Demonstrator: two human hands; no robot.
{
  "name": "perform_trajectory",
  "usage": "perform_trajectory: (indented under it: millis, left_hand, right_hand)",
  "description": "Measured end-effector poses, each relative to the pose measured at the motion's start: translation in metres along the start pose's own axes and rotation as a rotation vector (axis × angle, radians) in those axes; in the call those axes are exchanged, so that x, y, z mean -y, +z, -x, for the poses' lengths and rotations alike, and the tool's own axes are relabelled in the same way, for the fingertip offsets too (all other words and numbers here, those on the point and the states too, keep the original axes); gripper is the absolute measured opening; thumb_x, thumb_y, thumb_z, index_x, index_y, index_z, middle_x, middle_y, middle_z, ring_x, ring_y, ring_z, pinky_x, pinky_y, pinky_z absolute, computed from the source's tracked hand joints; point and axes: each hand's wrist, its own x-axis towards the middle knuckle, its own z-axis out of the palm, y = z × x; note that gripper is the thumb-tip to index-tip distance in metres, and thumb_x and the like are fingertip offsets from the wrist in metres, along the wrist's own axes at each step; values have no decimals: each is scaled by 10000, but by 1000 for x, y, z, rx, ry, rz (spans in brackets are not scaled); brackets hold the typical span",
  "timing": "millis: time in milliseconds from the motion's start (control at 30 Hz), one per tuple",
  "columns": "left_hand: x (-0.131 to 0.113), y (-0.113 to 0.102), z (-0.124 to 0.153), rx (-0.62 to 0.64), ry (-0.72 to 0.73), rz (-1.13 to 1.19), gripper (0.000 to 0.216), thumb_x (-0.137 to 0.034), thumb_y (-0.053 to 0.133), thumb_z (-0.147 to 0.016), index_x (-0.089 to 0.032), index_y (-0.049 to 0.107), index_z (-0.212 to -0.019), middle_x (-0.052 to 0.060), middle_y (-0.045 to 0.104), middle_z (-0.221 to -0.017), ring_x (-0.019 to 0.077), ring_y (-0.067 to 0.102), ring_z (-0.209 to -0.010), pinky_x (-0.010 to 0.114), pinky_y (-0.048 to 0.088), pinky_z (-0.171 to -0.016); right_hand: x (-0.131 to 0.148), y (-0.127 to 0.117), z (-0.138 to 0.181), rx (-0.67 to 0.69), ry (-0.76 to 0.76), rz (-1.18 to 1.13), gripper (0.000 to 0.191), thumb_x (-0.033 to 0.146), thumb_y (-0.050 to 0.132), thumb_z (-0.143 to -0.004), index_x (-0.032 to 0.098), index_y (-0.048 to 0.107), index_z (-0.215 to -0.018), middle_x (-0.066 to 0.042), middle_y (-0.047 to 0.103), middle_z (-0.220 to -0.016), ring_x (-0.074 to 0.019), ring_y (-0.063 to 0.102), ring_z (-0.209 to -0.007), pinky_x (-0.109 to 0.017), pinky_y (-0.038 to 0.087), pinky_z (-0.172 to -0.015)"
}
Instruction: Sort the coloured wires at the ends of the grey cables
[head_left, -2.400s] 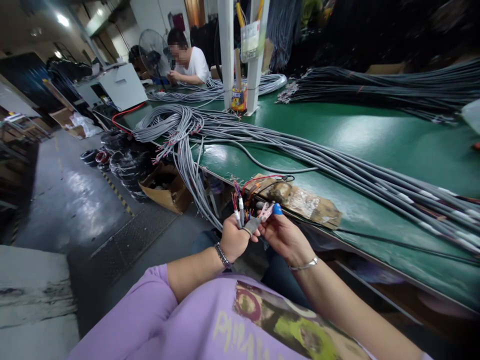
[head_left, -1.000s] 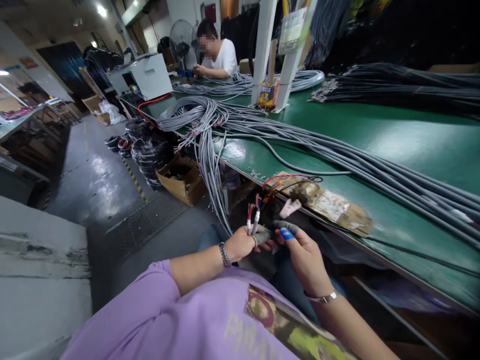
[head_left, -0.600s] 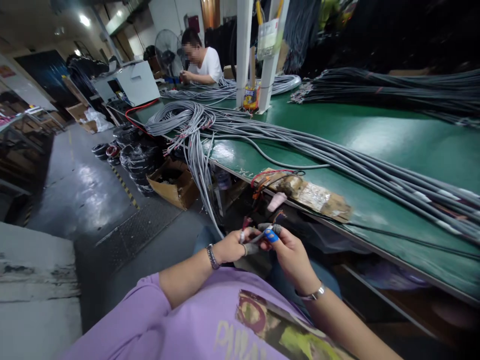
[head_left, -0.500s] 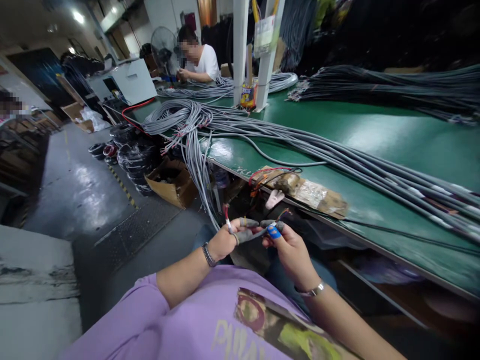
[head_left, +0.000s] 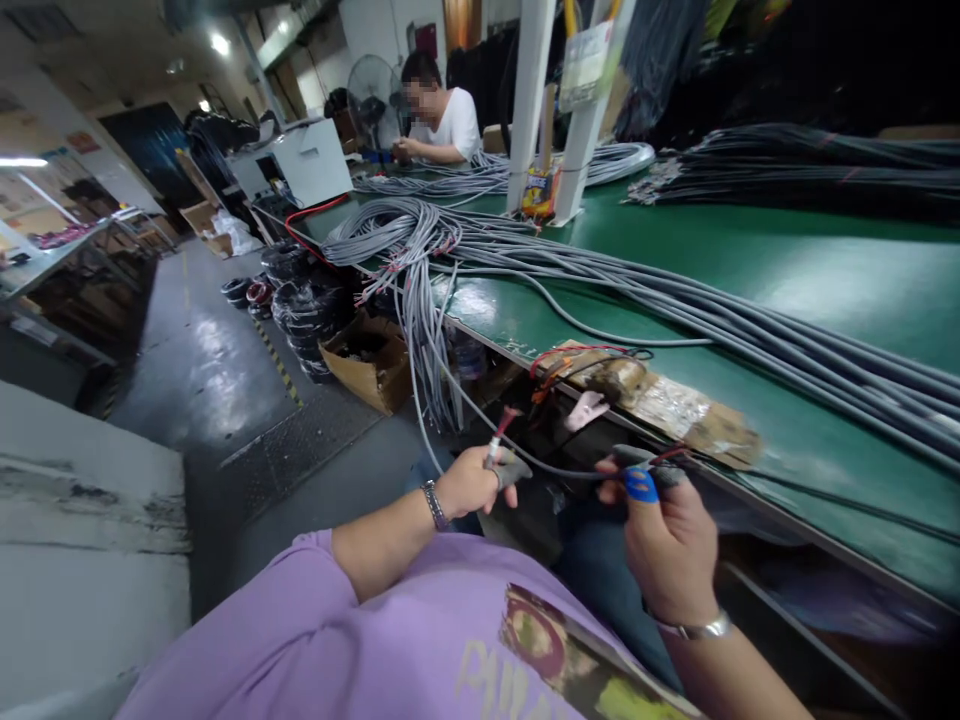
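My left hand (head_left: pixel 474 482), in grey finger covers, is closed around a grey cable whose stripped end (head_left: pixel 504 422) sticks up with reddish wires fanned out. My right hand (head_left: pixel 664 530), with blue tape around the thumb, pinches the end of another grey cable (head_left: pixel 559 471); dark red wires (head_left: pixel 671 454) poke out past its fingers. That second cable runs left from the right hand, behind the left hand, and up toward the bundle hanging off the table edge. Both hands are in front of the table, over my lap.
Long bundles of grey cable (head_left: pixel 600 270) lie across the green table (head_left: pixel 750 350). A taped cardboard piece (head_left: pixel 675 405) with a pink clip (head_left: pixel 586 410) sits at its edge. Below stand a cardboard box (head_left: pixel 367 375) and wrapped coils (head_left: pixel 304 310). A co-worker (head_left: pixel 450 120) sits at the far end.
My hands have moved apart, the right one going right with its cable end and drawing the cable straighter. The left still holds its cable. The view has shifted left.
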Motion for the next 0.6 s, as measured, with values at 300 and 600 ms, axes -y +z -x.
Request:
perform_trajectory:
  millis: [300, 600]
  left_hand:
    - [-14, 11, 13, 52, 259, 97, 452, -530, 614, -791, -147, 690, -1019, 66, 657, -820, 97, 547, -626, 193, 411, -540]
    - [-11, 14, 6, 4, 106, 219, 420, -508, 699, -718, -117, 710, -873, 30, 617, -664, 59, 479, -486, 173, 361, -442]
  right_hand:
    - [-9, 26, 12, 568, 309, -79, 329, 530, 725, -682, 205, 707, -731, -29, 638, -609, -136, 472, -493, -266, 389, -472]
    - [-10, 33, 15, 594, 562, -299, 348, 495, 754, -675, 159, 715, -755, -49, 682, -705, -82, 452, -466, -234, 370, -482]
